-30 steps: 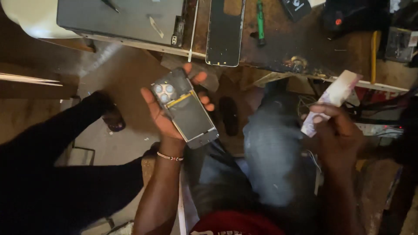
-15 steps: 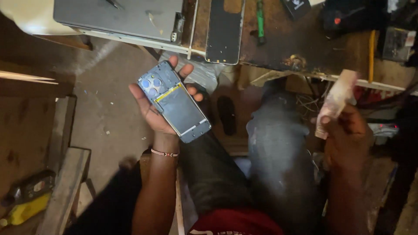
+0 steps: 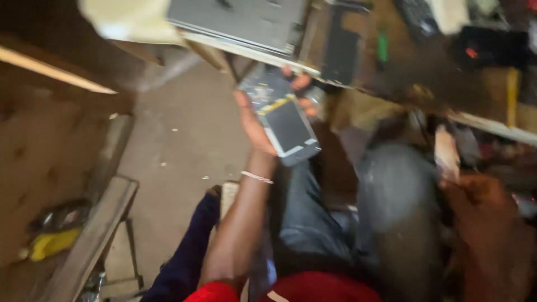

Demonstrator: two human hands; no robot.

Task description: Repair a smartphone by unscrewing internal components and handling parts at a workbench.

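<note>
A: What is in the left hand (image 3: 263,120)?

B: An opened phone (image 3: 281,114), back cover off. Inner parts and a yellow strip show near its top end. The palm is under it and the fingers are closed round its edges, so the hand is clamped on the phone.

A: Where is the phone?

B: In the air, just below the edge of the bench (image 3: 391,89) and above the knee in jeans (image 3: 313,223). It is tilted, with the top end toward the bench.

A: And the right hand (image 3: 475,207)?

B: It is right of the phone, well apart from it and lower. The fingers are closed on a pale flat piece (image 3: 446,154) that stands up from the fist. The picture is blurred there, so I cannot tell what the piece is.

A: What lies on the bench?

B: Above the phone and a little left, a grey flat device (image 3: 240,19). Above it and a little right, a dark panel (image 3: 341,47), and beside that a green tool (image 3: 382,46). Far right there is a black thing with a red dot (image 3: 486,47), too blurred to name.

A: And left of the phone?

B: Bare floor (image 3: 179,140), then a wooden plank (image 3: 89,240) low on the left, with a yellow thing (image 3: 50,243) beside it. A thin bracelet (image 3: 256,177) is on the wrist below the phone.
</note>
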